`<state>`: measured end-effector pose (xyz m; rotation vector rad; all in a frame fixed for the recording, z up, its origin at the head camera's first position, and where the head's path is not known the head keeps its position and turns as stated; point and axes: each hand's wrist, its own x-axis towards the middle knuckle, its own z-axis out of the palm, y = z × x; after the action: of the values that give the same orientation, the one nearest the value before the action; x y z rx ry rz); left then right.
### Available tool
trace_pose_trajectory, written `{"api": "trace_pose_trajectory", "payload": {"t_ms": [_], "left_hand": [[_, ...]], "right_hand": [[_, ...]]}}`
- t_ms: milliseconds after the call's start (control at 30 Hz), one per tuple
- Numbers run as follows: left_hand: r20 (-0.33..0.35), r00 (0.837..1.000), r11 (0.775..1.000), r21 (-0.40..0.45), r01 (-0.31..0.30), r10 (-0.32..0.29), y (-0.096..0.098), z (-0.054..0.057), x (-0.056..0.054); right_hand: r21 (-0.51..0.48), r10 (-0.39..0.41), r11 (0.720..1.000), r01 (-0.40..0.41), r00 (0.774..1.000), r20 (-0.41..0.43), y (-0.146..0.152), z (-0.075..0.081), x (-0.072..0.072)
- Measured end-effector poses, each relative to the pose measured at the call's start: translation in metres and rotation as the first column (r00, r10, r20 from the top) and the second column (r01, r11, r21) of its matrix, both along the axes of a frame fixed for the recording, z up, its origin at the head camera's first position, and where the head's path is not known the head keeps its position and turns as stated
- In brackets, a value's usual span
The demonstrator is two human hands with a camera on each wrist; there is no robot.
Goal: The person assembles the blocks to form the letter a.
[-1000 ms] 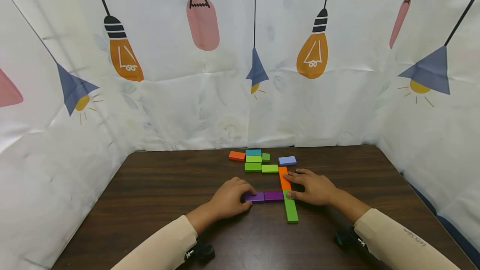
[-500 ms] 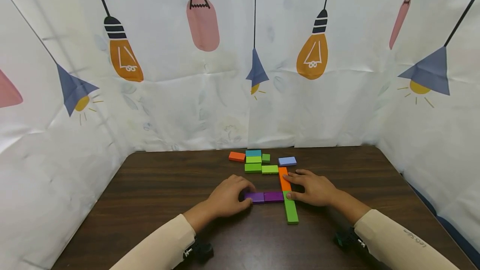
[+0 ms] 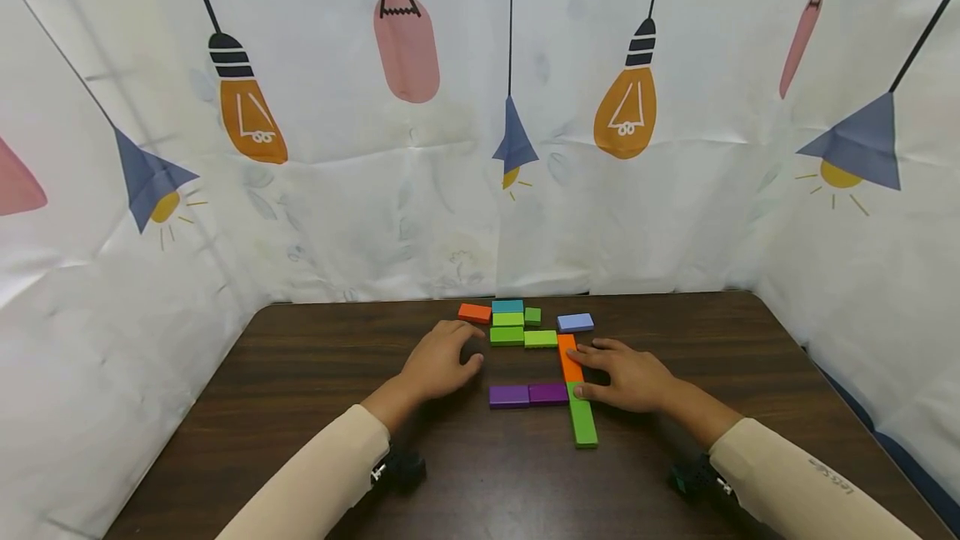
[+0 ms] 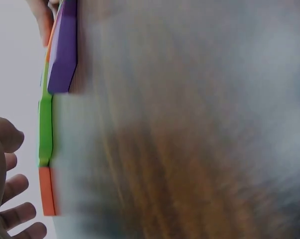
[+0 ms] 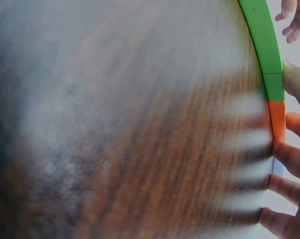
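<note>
My left hand (image 3: 435, 362) is in the air over the table, fingers loosely bent and holding nothing, left of the green blocks (image 3: 507, 337). Two purple blocks (image 3: 510, 397) lie end to end in a row, and the right one meets a long green strip (image 3: 583, 430). An orange block (image 3: 569, 358) continues that strip toward the back. My right hand (image 3: 628, 375) rests beside this line, its thumb touching the green strip and a fingertip on the orange block. The right wrist view shows that thumb (image 5: 294, 82) against the green piece, the other fingers spread.
Toward the back lie a red-orange block (image 3: 474, 312), a teal block (image 3: 507, 306), a small green block (image 3: 532, 317), another light green block (image 3: 540, 339) and a light blue block (image 3: 575, 322). A white printed curtain (image 3: 375, 215) stands behind the dark wooden table (image 3: 315, 373).
My left hand has let go of the left purple block and moved back and left, toward the green and red-orange blocks. My right hand stays in place.
</note>
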<state>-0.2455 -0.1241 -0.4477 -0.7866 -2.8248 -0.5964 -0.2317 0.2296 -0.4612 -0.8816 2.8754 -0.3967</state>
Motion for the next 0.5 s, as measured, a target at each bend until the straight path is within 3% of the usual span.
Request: {"api": "trace_pose_trajectory", "payload": {"t_ms": [267,500], "left_hand": [[0.030,0.995,0.995,-0.036,-0.095,0.096,-0.005,-0.003,-0.017],[0.049,0.991,0.988,-0.101,-0.118,0.124,-0.005,-0.005,-0.028]], "right_hand": [[0.006,-0.002,1.000,0.002,1.000,0.006,0.000,0.001,0.001],[0.013,-0.002,1.000,0.002,1.000,0.002,0.000,0.001,0.000]]}}
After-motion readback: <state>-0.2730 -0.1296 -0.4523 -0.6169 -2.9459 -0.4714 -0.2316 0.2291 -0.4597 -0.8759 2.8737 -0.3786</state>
